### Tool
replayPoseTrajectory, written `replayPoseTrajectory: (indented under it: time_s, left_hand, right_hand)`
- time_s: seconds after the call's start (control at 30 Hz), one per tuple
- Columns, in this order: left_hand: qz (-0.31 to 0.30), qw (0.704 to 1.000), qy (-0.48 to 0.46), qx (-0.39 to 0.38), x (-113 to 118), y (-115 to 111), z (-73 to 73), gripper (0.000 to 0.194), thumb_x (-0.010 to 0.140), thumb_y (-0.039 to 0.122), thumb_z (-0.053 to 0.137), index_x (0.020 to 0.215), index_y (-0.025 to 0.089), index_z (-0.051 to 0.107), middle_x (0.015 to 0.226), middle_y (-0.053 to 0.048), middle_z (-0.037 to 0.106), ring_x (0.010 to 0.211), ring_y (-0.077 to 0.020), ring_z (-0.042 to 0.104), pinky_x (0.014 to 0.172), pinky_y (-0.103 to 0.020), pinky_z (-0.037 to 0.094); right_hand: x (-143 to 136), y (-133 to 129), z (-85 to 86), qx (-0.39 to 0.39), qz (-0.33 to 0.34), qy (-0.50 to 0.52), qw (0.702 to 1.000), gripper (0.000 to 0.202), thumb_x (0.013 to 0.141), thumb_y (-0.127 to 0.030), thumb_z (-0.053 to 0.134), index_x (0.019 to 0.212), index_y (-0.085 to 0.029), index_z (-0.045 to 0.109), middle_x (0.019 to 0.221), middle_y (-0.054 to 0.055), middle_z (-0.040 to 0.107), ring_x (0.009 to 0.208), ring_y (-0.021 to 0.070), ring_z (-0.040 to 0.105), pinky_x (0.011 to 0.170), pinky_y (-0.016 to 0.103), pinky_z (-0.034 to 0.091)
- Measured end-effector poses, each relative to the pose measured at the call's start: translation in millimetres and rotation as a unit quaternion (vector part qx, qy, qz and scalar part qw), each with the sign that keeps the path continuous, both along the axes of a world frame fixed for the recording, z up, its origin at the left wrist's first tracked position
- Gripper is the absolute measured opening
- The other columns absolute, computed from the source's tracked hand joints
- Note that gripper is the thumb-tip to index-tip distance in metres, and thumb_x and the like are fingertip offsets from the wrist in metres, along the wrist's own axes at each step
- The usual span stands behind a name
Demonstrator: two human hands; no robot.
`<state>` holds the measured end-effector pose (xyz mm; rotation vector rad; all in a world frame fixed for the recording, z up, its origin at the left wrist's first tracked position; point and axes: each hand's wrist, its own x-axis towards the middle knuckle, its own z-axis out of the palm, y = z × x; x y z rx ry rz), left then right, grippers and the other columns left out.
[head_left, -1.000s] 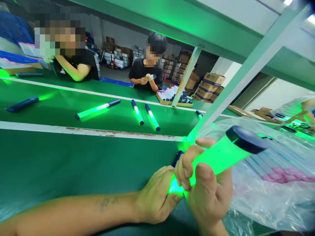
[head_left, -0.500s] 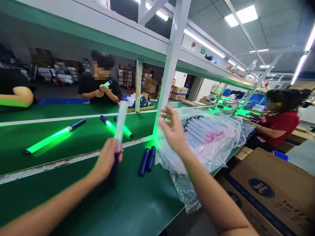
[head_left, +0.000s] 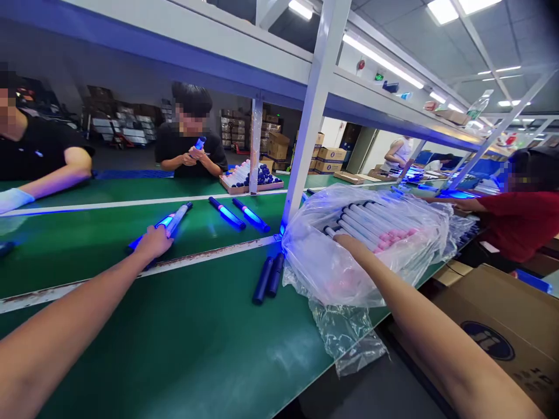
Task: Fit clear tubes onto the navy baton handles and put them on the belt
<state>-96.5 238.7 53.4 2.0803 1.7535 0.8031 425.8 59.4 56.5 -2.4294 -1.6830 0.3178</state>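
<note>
- Left hand (head_left: 156,242): fingers closed around a translucent, dark-capped tubular stick (head_left: 178,217), which juts beyond them near the green counter's (head_left: 209,331) rusty white strip, just beside a blue-glowing stick (head_left: 164,222).
- Right hand (head_left: 343,240): inside a clear plastic bag (head_left: 325,265) at the counter's right edge, beside translucent pink-ended tubes (head_left: 363,224); cannot tell whether its fingers are apart or clamped.
- Two dark blue cylinders (head_left: 262,280) lie left of the bag.

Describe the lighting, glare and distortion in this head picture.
Head view: blue glow spills from the lit light sticks; white glints streak the clear plastic bag; the ceiling light panels are washed out. Same head view: the cardboard carton looks stretched, likely wide-angle distortion; the upper-right corner is dark.
</note>
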Motion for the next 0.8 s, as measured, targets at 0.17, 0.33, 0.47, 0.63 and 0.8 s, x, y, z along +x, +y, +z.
replayPoseTrajectory:
  time_s: [0.17,0.33,0.47,0.63,0.8]
  left_hand:
    - [-0.020,0.995,0.094,0.025,48.2,-19.3,7.3,0.022,0.097,0.027,0.058,0.109,0.009,0.057,0.119,-0.015,0.061,0.112,-0.0297,0.059,0.086,-0.035,0.047]
    - [-0.167,0.980,0.093,-0.061,140.1,-77.1,-26.3,0.042,0.099,0.056,0.047,0.108,0.018,0.060,0.096,-0.011,0.072,0.088,-0.0291,0.069,0.072,-0.033,0.046]
    - [-0.253,0.959,0.063,-0.111,182.0,-113.8,-48.2,0.049,0.090,0.067,0.053,0.102,0.021,0.063,0.097,-0.011,0.074,0.087,-0.0312,0.069,0.070,-0.034,0.045]
    - [-0.278,0.950,0.014,-0.144,183.4,-117.1,-47.5,0.030,0.080,0.050,0.067,0.085,0.020,0.064,0.089,-0.010,0.072,0.084,-0.0310,0.067,0.071,-0.035,0.045]
    - [-0.278,0.936,-0.105,-0.187,158.8,-141.2,-36.9,0.044,0.091,0.045,0.050,0.124,0.018,0.061,0.098,-0.008,0.068,0.082,-0.0236,0.067,0.068,-0.031,0.051]
  right_hand:
    - [3.6,-5.7,0.8,0.062,-0.006,0.064,0.996,0.029,0.097,-0.042,0.064,0.107,-0.015,0.067,0.102,0.007,0.070,0.089,0.0200,0.067,0.084,0.037,0.056]
    - [0.8,-13.2,27.1,0.225,-0.048,0.092,0.969,0.040,0.099,-0.044,0.048,0.114,-0.011,0.062,0.092,0.014,0.069,0.084,0.0254,0.066,0.077,0.035,0.052]
    - [-43.2,-36.5,71.5,0.475,0.026,0.259,0.840,0.048,0.104,-0.053,0.031,0.140,-0.022,0.041,0.086,0.003,0.060,0.064,0.0173,0.058,0.060,0.030,0.050]
    - [-133.1,-59.0,75.5,0.465,0.183,0.575,0.648,0.045,0.094,-0.057,0.059,0.127,-0.026,0.055,0.064,-0.007,0.049,0.046,0.0095,0.041,0.045,0.022,0.038]
    - [-176.1,-31.5,47.4,0.463,0.100,0.700,0.535,0.031,0.083,-0.034,0.076,0.107,-0.024,0.060,0.070,-0.008,0.050,0.053,0.0065,0.047,0.052,0.019,0.045]
